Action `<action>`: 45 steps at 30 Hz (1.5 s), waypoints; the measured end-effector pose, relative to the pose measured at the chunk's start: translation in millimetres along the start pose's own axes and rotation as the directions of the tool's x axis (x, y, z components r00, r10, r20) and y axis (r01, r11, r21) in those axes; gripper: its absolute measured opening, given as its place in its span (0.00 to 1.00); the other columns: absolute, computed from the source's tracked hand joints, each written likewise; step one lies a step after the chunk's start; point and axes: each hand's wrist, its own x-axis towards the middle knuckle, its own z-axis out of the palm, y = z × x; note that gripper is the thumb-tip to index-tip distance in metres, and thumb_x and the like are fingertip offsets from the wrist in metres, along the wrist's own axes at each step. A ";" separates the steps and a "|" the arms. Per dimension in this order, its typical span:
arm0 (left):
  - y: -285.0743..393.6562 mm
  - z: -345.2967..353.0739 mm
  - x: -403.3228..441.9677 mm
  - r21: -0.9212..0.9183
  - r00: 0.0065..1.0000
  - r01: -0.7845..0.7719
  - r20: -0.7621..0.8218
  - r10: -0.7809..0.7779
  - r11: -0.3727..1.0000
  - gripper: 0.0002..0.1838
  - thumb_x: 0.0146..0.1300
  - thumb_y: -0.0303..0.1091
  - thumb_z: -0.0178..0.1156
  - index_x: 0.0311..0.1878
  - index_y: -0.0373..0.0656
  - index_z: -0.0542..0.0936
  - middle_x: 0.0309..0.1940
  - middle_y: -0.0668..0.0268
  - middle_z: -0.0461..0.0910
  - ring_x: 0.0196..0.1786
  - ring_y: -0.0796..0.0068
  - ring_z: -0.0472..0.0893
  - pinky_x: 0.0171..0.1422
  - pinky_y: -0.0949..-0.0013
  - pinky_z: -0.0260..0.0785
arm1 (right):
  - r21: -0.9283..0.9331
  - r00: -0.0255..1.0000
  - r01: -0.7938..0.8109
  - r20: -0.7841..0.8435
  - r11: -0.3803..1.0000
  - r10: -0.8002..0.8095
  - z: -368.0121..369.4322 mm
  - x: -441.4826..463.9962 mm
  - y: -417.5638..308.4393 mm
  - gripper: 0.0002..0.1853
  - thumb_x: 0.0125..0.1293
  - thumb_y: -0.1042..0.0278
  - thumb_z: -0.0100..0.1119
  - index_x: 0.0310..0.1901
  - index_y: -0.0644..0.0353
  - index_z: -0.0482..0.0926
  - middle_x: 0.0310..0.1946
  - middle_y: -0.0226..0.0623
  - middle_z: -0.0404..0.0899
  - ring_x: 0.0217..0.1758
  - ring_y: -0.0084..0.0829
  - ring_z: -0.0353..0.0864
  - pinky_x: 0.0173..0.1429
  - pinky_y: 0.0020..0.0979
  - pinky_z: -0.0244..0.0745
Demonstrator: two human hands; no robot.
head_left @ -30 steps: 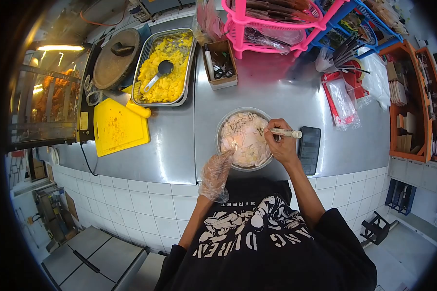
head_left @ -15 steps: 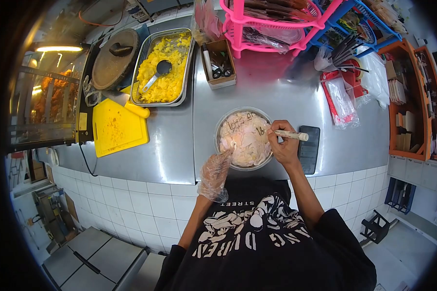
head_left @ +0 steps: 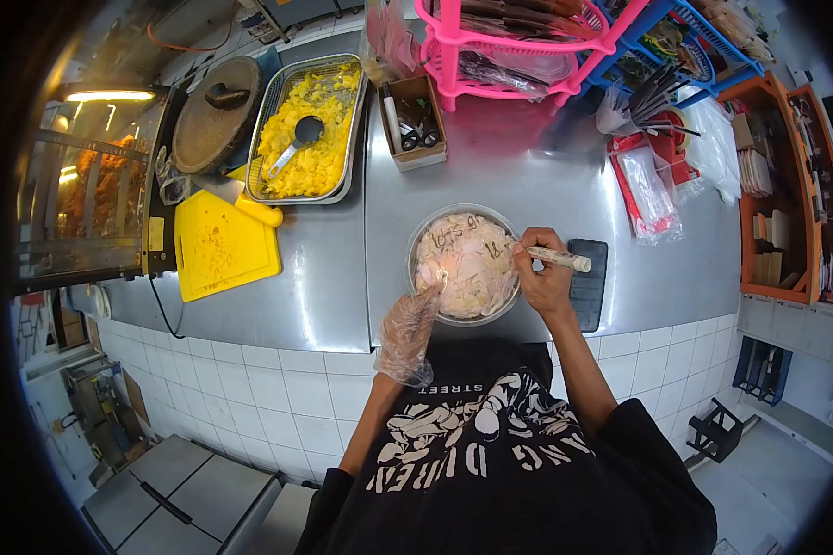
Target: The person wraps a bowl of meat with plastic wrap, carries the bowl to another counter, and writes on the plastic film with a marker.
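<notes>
Round clear-lidded tub (head_left: 465, 265), dark-inked

Container: on your bench (head_left: 329, 277), near the near edge; rim (head_left: 414, 264) left of the phone.
Marker (head_left: 565, 258): in your right hand (head_left: 543, 277), at the container's right side.
Phone (head_left: 589, 285): on your bench near the near edge, right of the container.
Cutting board (head_left: 227, 245): left of the container, before the tray.
Tray (head_left: 298, 199): behind the cutting board, left of the box.
Scoop (head_left: 309, 130): in the tray.
Box (head_left: 423, 160): behind the container; scissors (head_left: 420, 139) inside.
Rack (head_left: 451, 55): toward the far edge, right of the box.
</notes>
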 end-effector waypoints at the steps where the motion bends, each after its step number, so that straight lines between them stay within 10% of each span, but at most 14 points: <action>1: 0.0 0.1 0.2 -0.010 1.000 -0.005 -0.003 0.005 1.000 0.15 0.63 0.26 0.61 0.53 0.51 0.82 0.31 0.57 0.79 0.32 0.57 0.80 0.36 0.60 0.71 | -0.017 1.000 0.023 -0.007 1.000 -0.023 1.1 1.9 1.5 0.05 0.62 0.79 0.60 0.36 0.63 0.73 0.32 0.32 0.74 0.27 0.19 0.70 0.30 0.24 0.68; 6: 0.5 1.7 3.3 0.006 0.990 -0.119 -0.081 0.119 0.993 0.14 0.63 0.26 0.63 0.53 0.46 0.83 0.24 0.63 0.75 0.25 0.70 0.75 0.30 0.67 0.67 | -0.110 0.999 0.025 0.029 0.994 -0.022 3.1 5.0 -1.1 0.05 0.61 0.78 0.61 0.36 0.63 0.73 0.32 0.33 0.74 0.26 0.20 0.70 0.29 0.25 0.68; 12: 3.0 -1.1 1.9 -0.032 1.000 -0.004 -0.014 0.004 0.999 0.15 0.64 0.28 0.61 0.53 0.52 0.83 0.32 0.57 0.79 0.33 0.58 0.80 0.36 0.60 0.72 | -0.114 0.998 -0.025 0.047 0.993 0.030 -2.2 1.2 -0.1 0.06 0.61 0.78 0.61 0.36 0.62 0.73 0.31 0.31 0.73 0.27 0.18 0.69 0.29 0.24 0.67; 45: 8.3 -3.7 3.0 -0.047 1.000 -0.025 -0.010 0.025 0.999 0.15 0.64 0.27 0.61 0.54 0.48 0.82 0.30 0.57 0.78 0.32 0.59 0.79 0.36 0.61 0.70 | 0.030 0.995 0.001 -0.100 1.000 0.002 -6.7 -1.8 2.1 0.06 0.60 0.81 0.60 0.36 0.62 0.73 0.31 0.32 0.73 0.30 0.18 0.70 0.33 0.22 0.68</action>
